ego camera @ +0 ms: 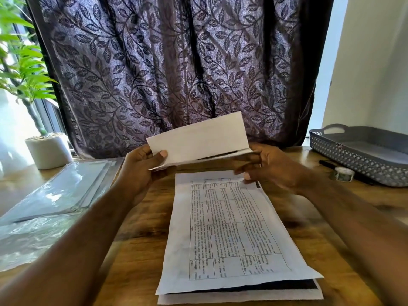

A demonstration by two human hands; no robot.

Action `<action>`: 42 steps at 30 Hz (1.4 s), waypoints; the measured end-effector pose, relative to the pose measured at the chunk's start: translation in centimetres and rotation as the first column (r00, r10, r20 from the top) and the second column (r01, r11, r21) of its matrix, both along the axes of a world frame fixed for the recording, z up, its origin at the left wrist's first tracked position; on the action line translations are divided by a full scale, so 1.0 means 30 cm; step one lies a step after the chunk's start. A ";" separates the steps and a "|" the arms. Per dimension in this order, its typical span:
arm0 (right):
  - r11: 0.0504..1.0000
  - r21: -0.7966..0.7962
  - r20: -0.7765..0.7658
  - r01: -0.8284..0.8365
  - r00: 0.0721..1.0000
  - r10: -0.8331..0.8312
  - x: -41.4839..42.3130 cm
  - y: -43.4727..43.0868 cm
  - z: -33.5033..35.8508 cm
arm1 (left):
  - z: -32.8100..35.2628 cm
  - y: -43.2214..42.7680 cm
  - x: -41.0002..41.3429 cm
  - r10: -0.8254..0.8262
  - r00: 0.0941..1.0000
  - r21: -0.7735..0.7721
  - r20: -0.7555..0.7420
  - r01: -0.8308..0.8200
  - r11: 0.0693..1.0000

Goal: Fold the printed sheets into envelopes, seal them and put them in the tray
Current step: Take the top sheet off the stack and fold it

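Note:
A folded white sheet [198,138] is held up above the wooden table, its top flap standing open. My left hand [141,166] pinches its left end, thumb on the front. My right hand [267,166] holds its right end from beneath, fingers curled under the fold. Below my hands a stack of printed sheets [231,235] with a table of text lies flat on the table. A grey perforated tray [362,157] with handles stands at the right back; nothing shows inside it.
Clear plastic sleeves [59,191] lie in a pile at the left. A white plant pot [48,151] stands behind them. A tape roll [343,174] and a black pen [331,165] lie in front of the tray. A patterned curtain hangs behind the table.

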State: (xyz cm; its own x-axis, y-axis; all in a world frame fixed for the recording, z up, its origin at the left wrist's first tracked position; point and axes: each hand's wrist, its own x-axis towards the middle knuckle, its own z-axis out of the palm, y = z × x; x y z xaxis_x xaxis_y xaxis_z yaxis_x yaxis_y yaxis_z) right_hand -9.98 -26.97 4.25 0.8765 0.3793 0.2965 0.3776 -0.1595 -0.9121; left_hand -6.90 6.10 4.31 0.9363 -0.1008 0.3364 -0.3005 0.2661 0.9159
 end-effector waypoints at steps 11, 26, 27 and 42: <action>0.896 0.323 0.057 0.306 0.938 -0.341 0.013 0.061 -0.012 | -0.012 -0.055 -0.033 -0.102 0.994 0.038 0.029 0.101 0.994; 0.941 0.338 -0.070 0.010 0.997 0.015 -0.030 0.230 -0.065 | -0.033 -0.207 -0.118 -0.110 0.967 0.027 0.229 0.107 0.994; 0.943 0.333 -0.065 0.002 0.998 0.021 -0.030 0.227 -0.061 | -0.029 -0.208 -0.118 -0.100 0.968 0.032 0.232 0.095 0.995; 0.873 0.400 -0.046 0.279 0.958 -0.285 -0.014 0.018 0.033 | -0.021 -0.044 -0.015 0.010 0.979 0.034 0.204 -0.017 0.999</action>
State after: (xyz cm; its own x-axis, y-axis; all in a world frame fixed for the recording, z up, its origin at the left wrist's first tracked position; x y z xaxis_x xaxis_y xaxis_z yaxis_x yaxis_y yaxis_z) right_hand -10.40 -26.42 5.23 0.9229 -0.0358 0.3833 0.3848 0.1147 -0.9159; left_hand -7.35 4.78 3.68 0.8501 -0.1037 0.5164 -0.4847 0.2294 0.8441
